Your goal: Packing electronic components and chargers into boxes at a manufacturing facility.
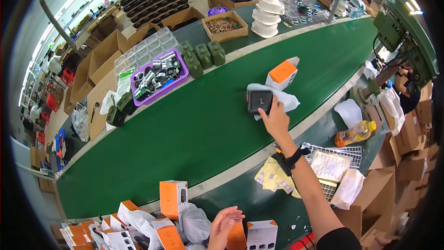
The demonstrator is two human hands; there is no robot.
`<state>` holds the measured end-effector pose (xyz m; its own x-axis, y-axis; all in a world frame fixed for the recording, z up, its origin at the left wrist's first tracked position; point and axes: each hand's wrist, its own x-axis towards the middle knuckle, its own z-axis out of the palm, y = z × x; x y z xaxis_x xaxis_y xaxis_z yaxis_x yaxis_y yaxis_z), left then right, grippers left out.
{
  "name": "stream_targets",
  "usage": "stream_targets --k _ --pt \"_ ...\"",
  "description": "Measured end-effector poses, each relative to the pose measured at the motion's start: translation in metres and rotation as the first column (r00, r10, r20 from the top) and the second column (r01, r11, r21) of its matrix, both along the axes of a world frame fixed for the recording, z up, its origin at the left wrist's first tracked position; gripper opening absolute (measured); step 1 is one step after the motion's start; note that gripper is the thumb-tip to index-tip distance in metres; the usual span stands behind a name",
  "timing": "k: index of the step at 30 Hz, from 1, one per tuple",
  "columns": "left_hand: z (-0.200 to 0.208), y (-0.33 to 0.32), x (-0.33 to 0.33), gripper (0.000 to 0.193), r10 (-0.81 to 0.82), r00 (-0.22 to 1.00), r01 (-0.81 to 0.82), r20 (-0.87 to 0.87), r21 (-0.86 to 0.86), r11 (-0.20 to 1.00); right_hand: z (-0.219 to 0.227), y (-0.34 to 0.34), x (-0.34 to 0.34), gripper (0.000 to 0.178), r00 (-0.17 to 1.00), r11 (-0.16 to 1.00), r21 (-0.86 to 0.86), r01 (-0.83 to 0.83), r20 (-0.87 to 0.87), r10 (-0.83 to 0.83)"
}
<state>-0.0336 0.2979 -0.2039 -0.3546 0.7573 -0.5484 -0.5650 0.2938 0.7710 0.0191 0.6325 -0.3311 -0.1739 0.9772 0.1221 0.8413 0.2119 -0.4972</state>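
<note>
Reaching across the green conveyor belt point(185, 125), my right hand point(277, 119) is closed on a black box-shaped device point(260, 101) with rounded corners. My thumb lies over its near edge. A white plastic bag point(289, 102) spreads under and beside the device. Just beyond stands an orange and white carton point(282, 73). At the lower edge my left hand point(225, 224) has loosely bent fingers, apart from the thumb, with nothing visible in them. It hovers by an orange carton point(237, 237) and a white printed carton point(262, 235); whether it touches them I cannot tell.
Orange and white cartons point(173, 198) and plastic bags point(195, 222) crowd the lower left. Across the belt are a purple basket point(183, 71) of metal parts and green canister-shaped items point(203, 55). A bottle point(355, 134), trays point(329, 165) and a green machine point(407, 41) occupy the right.
</note>
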Motion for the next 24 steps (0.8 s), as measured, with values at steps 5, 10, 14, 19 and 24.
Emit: stream_targets --k 5,10,14,19,24 --pt "-0.02 -0.022 0.009 0.028 -0.167 0.9 0.138 -0.402 -0.099 0.985 0.008 -0.034 0.059 0.058 0.975 0.961 -0.166 -0.219 -0.08 0.209" --pt "-0.006 -0.054 0.001 0.036 -0.466 0.688 0.429 -0.556 -0.207 0.879 0.065 -0.162 0.129 0.074 0.528 0.415 -0.344 -0.842 -0.372 0.764" --pt "0.003 -0.076 0.002 0.031 -0.427 0.734 0.379 -0.528 -0.203 0.903 0.09 -0.255 0.148 0.099 0.489 0.324 -0.438 -0.838 -0.342 0.803" --pt "0.048 -0.114 -0.022 0.032 -0.525 0.802 0.505 -0.284 -0.148 0.85 0.062 -0.291 0.158 0.096 0.696 0.515 -0.523 -0.679 -0.236 0.678" --pt "0.145 -0.204 -0.056 0.039 -0.197 0.931 0.108 -0.307 -0.286 0.952 0.081 -0.306 0.152 0.104 0.616 0.51 -0.42 -0.751 -0.167 0.77"
